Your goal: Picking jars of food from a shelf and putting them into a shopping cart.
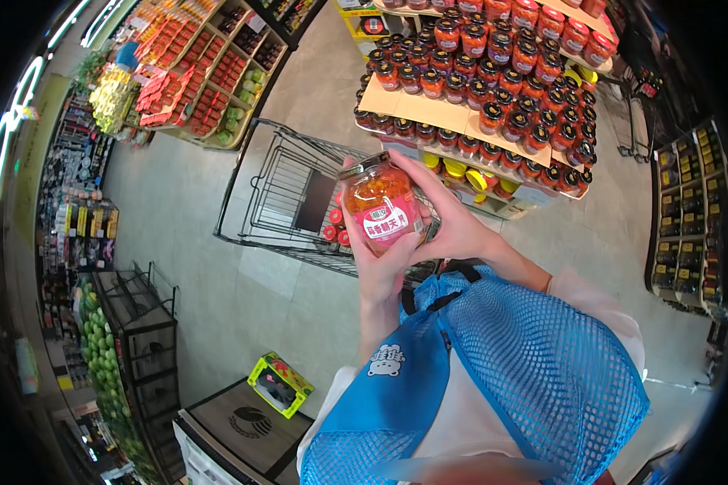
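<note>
A glass jar of orange-red chopped chili [383, 209] is held up in front of my chest, tilted, between both hands. Its lid is dark, and its pink label bears writing. My left hand [379, 264] grips the jar's lower left side, thumb across the label. From the right, my right hand [458, 224] wraps it, a finger reaching up to the lid. Beneath and beyond the jar stands a black wire shopping cart [264, 209]. Several small red-topped containers [336, 232] lie inside the cart, partly hidden by the jar and my left hand.
A stepped display of dark-lidded jars [491, 115] rises beyond the cart. Produce shelves [212, 91] stand at the far left. Nearer left are a black rack [151, 339] with green fruit [100, 339] and a dark-topped cabinet [236, 418] bearing a yellow-green carton [279, 385].
</note>
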Available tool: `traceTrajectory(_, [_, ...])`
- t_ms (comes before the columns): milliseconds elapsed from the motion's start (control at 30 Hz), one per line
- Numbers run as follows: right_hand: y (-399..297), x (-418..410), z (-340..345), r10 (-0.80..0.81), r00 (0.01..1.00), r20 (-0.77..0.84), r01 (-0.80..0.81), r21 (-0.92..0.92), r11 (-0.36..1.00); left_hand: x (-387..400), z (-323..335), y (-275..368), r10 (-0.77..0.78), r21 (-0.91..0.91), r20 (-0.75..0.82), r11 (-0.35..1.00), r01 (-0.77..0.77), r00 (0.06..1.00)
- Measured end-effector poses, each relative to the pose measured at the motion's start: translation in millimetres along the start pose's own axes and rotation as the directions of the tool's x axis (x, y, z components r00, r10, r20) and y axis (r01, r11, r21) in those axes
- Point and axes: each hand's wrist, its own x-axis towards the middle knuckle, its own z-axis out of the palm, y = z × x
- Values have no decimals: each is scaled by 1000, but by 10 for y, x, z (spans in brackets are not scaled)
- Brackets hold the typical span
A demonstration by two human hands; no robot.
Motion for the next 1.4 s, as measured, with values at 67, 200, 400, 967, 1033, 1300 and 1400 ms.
traceTrajectory(67, [57, -27, 39, 50, 999, -17, -49, 58, 997, -43, -7, 21, -2, -27, 27, 1000, 3, 1000])
traceTrajectory(200, [110, -127, 44, 101, 994, -38, -92, 187, 978, -91, -21, -19, -8, -11, 33, 1000, 9, 999])
traceTrajectory(400, [59, -237, -96, 173, 980, -100, -154, 173, 973, -17, 45, -153, -100, -21, 91, 995, 102, 991])
traceTrajectory(967, [330, -433, -582, 344, 886, 312, -396, 121, 910, -96, -224, -493, -116, 351, 187, 935, 44, 975])
traceTrajectory(1033, [538, -557, -524, 588, 722, 364, -580, -144, 802, -328, -544, -723, -252, 441, 179, 885, 152, 951])
traceTrajectory(1300, [814, -1304, -146, 695, 644, 321, -698, -124, 705, -563, -716, -660, -646, 761, 178, 569, 313, 742])
traceTrajectory(1400, [942, -1168, -132, 651, 747, 134, -627, -183, 757, -228, -793, -699, -524, 823, 324, 566, 38, 788])
